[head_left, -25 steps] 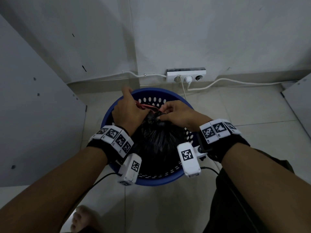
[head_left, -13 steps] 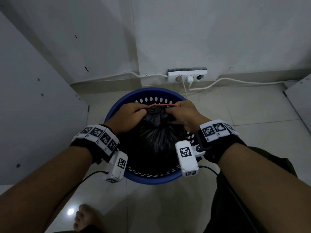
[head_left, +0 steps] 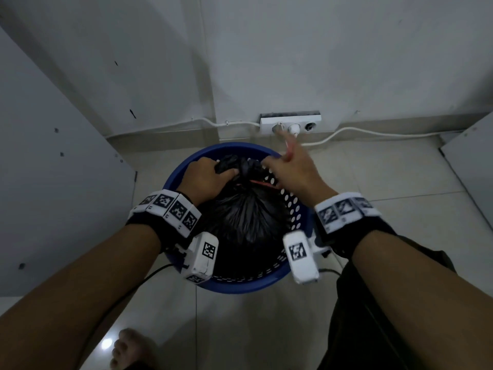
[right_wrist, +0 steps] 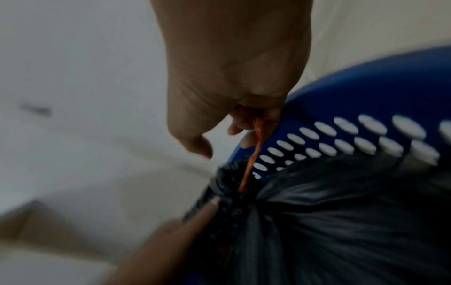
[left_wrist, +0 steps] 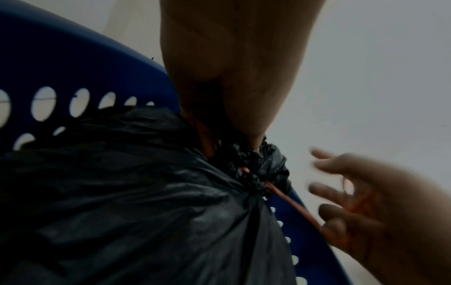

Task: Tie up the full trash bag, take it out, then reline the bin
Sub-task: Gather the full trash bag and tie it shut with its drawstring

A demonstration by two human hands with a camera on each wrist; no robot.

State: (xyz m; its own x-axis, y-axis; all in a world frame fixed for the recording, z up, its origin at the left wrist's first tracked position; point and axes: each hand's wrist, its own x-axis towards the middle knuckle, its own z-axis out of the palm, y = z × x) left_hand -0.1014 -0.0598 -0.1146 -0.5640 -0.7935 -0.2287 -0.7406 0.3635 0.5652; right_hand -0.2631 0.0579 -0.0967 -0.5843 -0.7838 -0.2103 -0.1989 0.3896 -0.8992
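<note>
Item 1: trash bag (head_left: 248,220), black plastic, seated inside the bin and filling most of it; the neck is gathered into a bunched knot (head_left: 246,165) toward 12 o'clock of the bin opening

Item 2: bin (head_left: 302,209), blue, round, wall pierced with rows of oval holes, standing on pale floor tiles (head_left: 400,182)

Item 3: drawstring (left_wrist: 291,204), red-orange, thin, running taut from the knot toward 4 o'clock in the left wrist view and into the right hand

Item 4: left hand (head_left: 205,178), at 10 o'clock of the bin, fingers curled round the gathered neck of the bag

Item 5: right hand (head_left: 296,172), at 1 o'clock of the bin, blurred; drawstring pinched against the palm side, remaining fingers spread outward

Item 6: power strip (head_left: 290,124), white, against the wall at 12 o'clock, with white cables (head_left: 373,132) running both ways along the skirting

Item 7: bare foot (head_left: 128,351), at 7 o'clock on the tiles
</note>
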